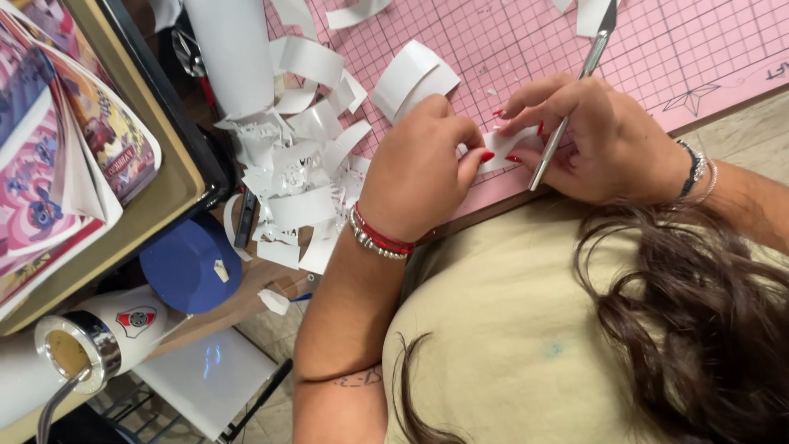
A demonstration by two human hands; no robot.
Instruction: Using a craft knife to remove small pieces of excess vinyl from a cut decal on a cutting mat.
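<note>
- Small white paper piece point(503, 148) sits at the near edge of the pink cutting mat point(657, 57), pinched from both sides.
- Left hand point(419, 168) has fingertips closed on its left edge; right hand point(596, 140) presses it flat, silver craft knife point(567, 111) tucked between its fingers (blade end hidden).
- Best keep it flat and peel slowly.
- White scraps point(296, 173) heap up left.

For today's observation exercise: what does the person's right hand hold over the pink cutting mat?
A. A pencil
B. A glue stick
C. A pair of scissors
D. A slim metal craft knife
D. The right hand grips a slim metal craft knife while both hands pinch a small white paper piece on the pink cutting mat; the left hand steadies it.
</note>
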